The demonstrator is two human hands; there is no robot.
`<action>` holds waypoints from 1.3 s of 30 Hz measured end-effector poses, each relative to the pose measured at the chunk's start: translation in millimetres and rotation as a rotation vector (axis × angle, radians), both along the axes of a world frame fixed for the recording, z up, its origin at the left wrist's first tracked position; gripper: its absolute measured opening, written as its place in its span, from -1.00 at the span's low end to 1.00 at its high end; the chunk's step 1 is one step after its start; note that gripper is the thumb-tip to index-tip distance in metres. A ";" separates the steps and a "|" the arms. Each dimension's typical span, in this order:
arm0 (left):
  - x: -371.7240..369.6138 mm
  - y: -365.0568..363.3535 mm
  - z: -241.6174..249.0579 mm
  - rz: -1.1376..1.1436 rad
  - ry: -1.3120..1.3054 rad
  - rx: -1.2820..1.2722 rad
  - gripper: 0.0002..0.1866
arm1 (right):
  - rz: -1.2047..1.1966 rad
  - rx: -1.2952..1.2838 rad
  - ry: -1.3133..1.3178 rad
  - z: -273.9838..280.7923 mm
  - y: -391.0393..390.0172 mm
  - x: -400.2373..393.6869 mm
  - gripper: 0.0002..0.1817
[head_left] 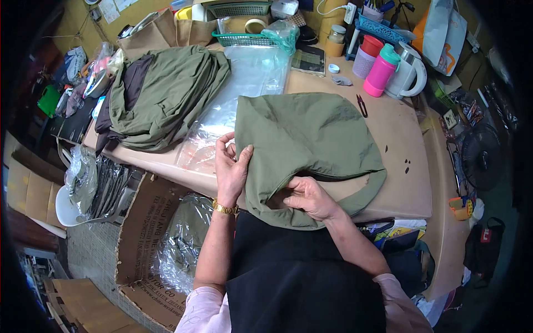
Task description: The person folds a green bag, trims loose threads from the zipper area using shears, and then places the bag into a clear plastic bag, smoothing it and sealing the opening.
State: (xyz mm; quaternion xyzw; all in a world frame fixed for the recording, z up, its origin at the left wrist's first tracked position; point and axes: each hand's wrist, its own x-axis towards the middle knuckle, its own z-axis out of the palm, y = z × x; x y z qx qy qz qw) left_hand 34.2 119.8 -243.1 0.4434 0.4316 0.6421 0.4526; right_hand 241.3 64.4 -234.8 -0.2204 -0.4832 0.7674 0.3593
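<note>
Both hands (233, 169) (312, 198) pinch the green bag (302, 130) on the tan worktop (408, 166); left of it, a cardboard box (136, 233) stands below.

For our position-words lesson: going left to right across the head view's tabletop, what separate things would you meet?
Olive-green fabric pile, beige tape roll, dark rectangular pad, white round lid, pink teal-capped bottle.
</note>
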 end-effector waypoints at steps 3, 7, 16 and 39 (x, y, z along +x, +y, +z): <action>4.2 -4.2 9.4 -0.018 -0.052 -0.034 -0.50 | 0.042 0.053 -0.114 8.6 0.0 -2.7 -0.57; 11.5 -5.8 9.3 -0.069 0.052 -0.054 -0.50 | 0.184 0.511 -0.596 24.6 8.5 -10.8 -0.72; 3.4 -73.3 58.2 -0.003 1.004 0.249 -0.68 | -0.159 -0.120 -0.117 -8.5 20.4 -13.0 -0.58; -21.0 -78.4 50.4 -0.010 1.157 0.195 -0.74 | -1.063 0.626 -1.512 28.9 12.3 152.4 -0.71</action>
